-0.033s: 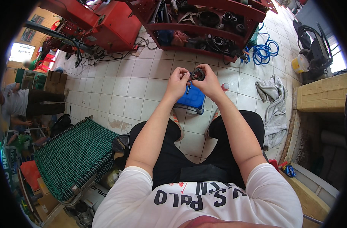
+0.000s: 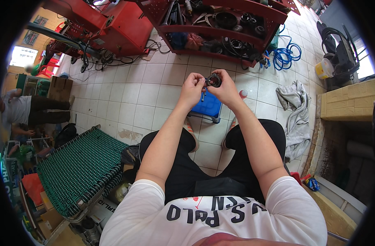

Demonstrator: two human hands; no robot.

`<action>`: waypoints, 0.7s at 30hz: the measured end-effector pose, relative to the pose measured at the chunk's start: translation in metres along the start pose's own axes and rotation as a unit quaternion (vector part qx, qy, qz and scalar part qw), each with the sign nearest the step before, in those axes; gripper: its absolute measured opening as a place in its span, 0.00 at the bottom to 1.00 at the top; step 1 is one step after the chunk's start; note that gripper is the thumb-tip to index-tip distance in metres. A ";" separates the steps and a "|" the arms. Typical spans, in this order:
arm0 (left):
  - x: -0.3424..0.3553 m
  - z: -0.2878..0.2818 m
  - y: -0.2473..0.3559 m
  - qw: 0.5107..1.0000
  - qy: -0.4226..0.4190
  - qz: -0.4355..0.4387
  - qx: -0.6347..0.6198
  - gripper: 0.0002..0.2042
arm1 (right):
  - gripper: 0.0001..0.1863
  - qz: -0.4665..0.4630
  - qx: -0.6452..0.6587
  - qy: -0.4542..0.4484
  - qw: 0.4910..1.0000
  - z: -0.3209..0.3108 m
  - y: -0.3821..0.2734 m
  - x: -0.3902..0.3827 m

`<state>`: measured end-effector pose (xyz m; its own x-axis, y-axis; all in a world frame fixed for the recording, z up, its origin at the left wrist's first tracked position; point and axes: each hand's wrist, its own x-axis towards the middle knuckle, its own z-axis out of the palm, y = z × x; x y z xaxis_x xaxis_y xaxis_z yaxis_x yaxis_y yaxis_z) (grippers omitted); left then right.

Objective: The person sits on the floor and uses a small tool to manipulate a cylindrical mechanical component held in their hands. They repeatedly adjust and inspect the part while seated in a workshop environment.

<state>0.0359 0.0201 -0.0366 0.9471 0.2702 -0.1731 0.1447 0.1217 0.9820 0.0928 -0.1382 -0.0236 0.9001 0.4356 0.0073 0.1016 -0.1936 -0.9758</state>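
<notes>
A dark ring-shaped metal part [image 2: 215,76] is held above the blue stool in front of my knees. My right hand [image 2: 224,90] is closed round its near and right side, the thumb against the rim. Against the ring's left side, my left hand [image 2: 192,88] is pinched closed. Whatever its fingertips grip is too small and hidden to make out. Below both hands stands the small blue stool [image 2: 207,105], with a short shiny metal piece [image 2: 203,97] showing near its left edge, just under my left fingers.
Ahead stands a red tool cart [image 2: 214,29] filled with parts. Blue hose [image 2: 286,55] coils beside it. A grey cloth [image 2: 294,100] lies on the floor to the right, a bottle [image 2: 243,94] nearer. At left are a green woven seat [image 2: 81,168] and another person [image 2: 48,110].
</notes>
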 end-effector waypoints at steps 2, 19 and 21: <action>0.001 -0.001 -0.002 1.000 0.002 -0.003 0.004 0.06 | 0.32 -0.001 0.006 -0.003 1.000 0.001 0.001 0.000; -0.002 0.004 0.001 0.998 0.047 0.038 -0.001 0.07 | 0.34 0.008 -0.017 -0.003 1.000 -0.001 -0.006 0.000; -0.003 0.004 0.004 0.998 0.052 0.040 0.001 0.07 | 0.34 0.008 -0.010 -0.001 1.000 -0.001 -0.006 0.000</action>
<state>0.0351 0.0157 -0.0319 0.9207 0.3771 -0.1006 0.0702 0.0935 0.9931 0.0923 -0.1381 -0.0177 0.9010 0.4338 -0.0091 0.0955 -0.2188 -0.9711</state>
